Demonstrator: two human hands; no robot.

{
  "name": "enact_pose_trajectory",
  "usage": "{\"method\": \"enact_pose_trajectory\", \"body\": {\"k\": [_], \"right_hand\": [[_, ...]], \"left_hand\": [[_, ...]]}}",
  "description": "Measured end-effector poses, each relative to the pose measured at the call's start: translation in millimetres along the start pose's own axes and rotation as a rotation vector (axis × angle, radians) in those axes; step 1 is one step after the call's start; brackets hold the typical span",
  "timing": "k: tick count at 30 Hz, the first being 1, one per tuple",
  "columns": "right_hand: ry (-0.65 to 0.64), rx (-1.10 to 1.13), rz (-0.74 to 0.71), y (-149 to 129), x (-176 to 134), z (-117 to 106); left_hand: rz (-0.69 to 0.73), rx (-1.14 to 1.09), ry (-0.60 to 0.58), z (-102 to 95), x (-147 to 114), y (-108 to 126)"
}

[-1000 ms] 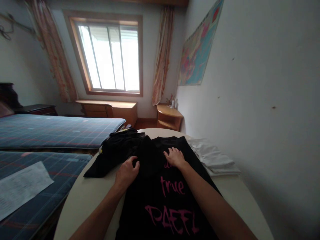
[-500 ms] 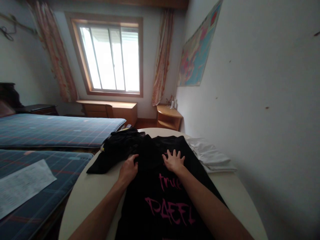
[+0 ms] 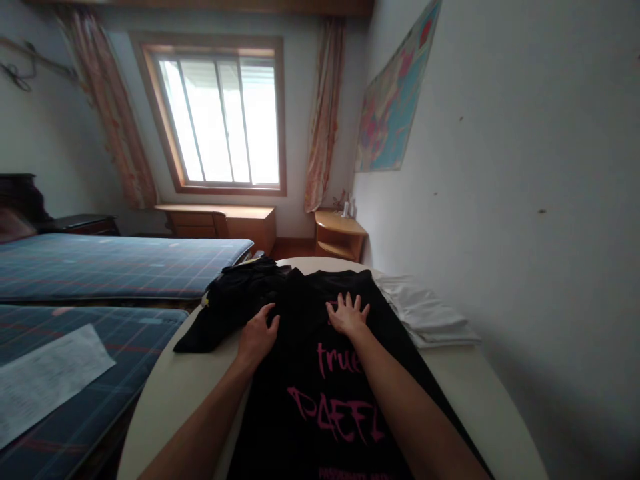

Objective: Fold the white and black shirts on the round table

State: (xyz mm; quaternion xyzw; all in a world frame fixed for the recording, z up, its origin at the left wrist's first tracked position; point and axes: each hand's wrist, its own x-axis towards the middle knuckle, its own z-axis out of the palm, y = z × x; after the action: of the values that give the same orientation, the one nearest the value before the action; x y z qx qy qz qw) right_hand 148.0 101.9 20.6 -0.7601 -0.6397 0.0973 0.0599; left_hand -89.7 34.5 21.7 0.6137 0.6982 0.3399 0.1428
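Black shirt (image 3: 305,380) lies on your worktop (image 3: 170,387), right hand (image 3: 348,316) splayed on it, left hand (image 3: 257,335) released at its edge.

A bright window (image 3: 220,120) has curtains (image 3: 324,120) on both sides. A colorful map (image 3: 395,100) hangs on the white wall (image 3: 525,147). White paper (image 3: 53,380) lies on the nearer of two blue checked beds (image 3: 137,343).

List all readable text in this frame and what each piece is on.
"true", pink, on the black garment
"PAEFL" or similar, stylised, below it
"PASSIONATE", probably, cut by the bottom edge
Lettering at the right hand: partly covered, unreadable
Paper and wall map: too blurred to read
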Motion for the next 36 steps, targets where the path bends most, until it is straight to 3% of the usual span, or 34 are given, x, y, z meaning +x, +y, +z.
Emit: {"method": "enact_pose_trajectory", "body": {"k": [3, 9, 14, 16, 22, 26, 31, 36], "right_hand": [[0.045, 0.002, -0.053, 5, -3, 3], [0.224, 0.014, -0.3, 9, -20, 5], [0.094, 0.005, -0.351, 6, -28, 4], [0.121, 0.031, -0.351, 6, -30, 2], [0.294, 0.349, -0.448, 0, -34, -11], [0.247, 0.633, -0.463, -6, -38, -17], [0.21, 0.64, -0.397, -8, -39, -10], [0.2, 0.688, -0.527, -9, -30, -7]], "left_hand": [[-0.02, 0.038, -0.017, -2.0, -3, 2], [0.022, 0.017, -0.01, -7.2, -9, 9], [0.076, -0.053, 0.031, -11.3, -20, 24], [0.118, -0.087, 0.022, -12.3, -25, 31], [0.317, -0.156, -0.133, -5.2, -44, 50], [0.456, -0.144, -0.283, 5.4, -58, 56], [0.521, -0.181, -0.379, 10.3, -67, 61], [0.547, -0.283, -0.421, 3.5, -74, 70]]}}
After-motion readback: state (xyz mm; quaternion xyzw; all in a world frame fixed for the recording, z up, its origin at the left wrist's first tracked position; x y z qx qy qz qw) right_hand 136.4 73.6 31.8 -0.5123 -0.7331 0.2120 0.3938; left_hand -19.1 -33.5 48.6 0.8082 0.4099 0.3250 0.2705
